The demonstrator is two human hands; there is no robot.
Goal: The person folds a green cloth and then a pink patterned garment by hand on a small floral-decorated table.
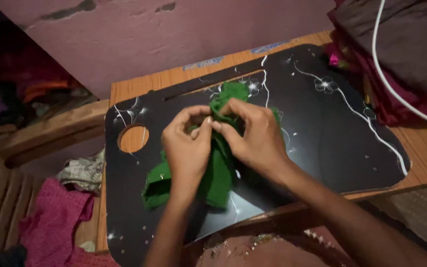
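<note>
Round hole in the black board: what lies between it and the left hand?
In the head view, only bare black board lies between the round hole and the left hand, which pinches the green cloth together with the right hand.

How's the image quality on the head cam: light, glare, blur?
Head view: dim, warm indoor light, corners falling into shadow at left; soft glare patch on the glossy black lap desk near its front edge; left hand and right hand slightly soft, pinching the green cloth, which reads clearly; white cable bright but not blown out.
</note>
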